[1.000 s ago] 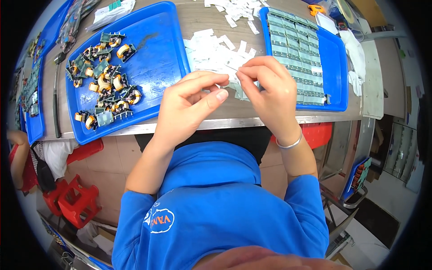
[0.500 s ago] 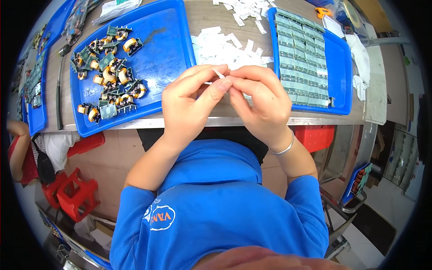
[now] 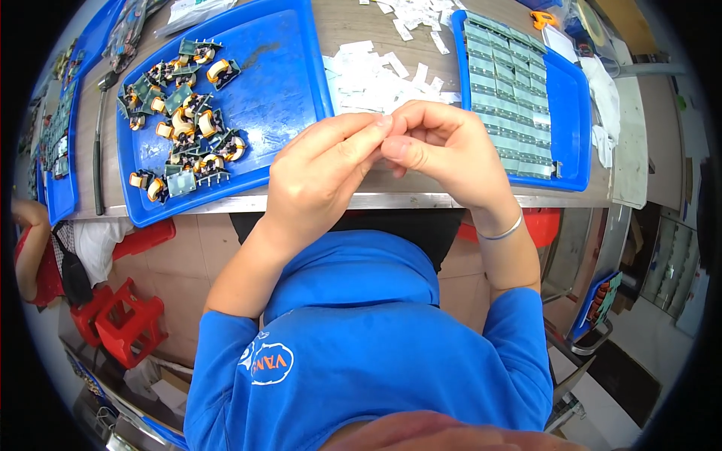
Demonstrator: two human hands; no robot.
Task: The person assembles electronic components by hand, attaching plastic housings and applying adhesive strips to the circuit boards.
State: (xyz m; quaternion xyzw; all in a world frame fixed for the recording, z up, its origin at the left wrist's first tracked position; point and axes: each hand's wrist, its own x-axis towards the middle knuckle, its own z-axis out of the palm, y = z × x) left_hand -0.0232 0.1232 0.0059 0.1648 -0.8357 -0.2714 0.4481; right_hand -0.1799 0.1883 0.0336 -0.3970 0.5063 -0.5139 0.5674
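My left hand (image 3: 316, 169) and my right hand (image 3: 459, 158) meet fingertip to fingertip above the table's near edge. Both are closed in a pinch, and whatever lies between the fingers is hidden. Just beyond them is a loose pile of small white paper-like slips (image 3: 365, 75). To the left, a blue tray (image 3: 278, 90) holds several green circuit boards with yellow-wrapped coils (image 3: 183, 124), jumbled along its left side. Flat green boards (image 3: 511, 98) stand in tight rows in another blue tray (image 3: 571, 113) to the right.
A long dark-handled tool (image 3: 98, 161) lies left of the coil tray. An orange tool (image 3: 542, 20) rests at the far right. The metal table edge (image 3: 391, 201) runs before me. Another person's arm (image 3: 30, 248) and a red stool (image 3: 130, 323) are at lower left.
The white pointed slip that showed at my fingertips is now out of sight. My right hand has turned and shifted right, its thumb now bent across; my left fingers have closed in more.
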